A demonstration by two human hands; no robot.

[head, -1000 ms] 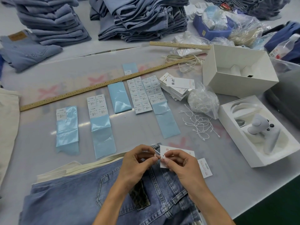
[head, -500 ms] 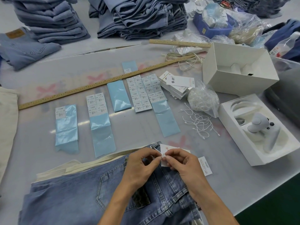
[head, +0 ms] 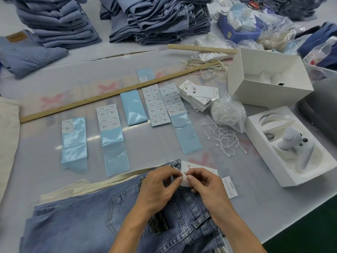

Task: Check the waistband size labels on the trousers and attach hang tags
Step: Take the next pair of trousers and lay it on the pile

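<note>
At six o'clock, my hands close a hang tag loop on the jeans.
Left hand (head: 158,187) and right hand (head: 207,189) each pinch the white string (head: 175,168) over the hang tag (head: 197,170) at the jeans (head: 87,225) waistband; I'd keep it taut and snap the ends squarely.

Bright, even overhead light, glare on the blue sheets (head: 74,143), wide-angle bending at softer edges.

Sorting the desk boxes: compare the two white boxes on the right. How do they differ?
The far box is deeper and tilted; the near box is shallow and lies flat. The far box looks nearly empty; the near box has a moulded tray holding a grey controller. Both are white, open cardboard.
</note>
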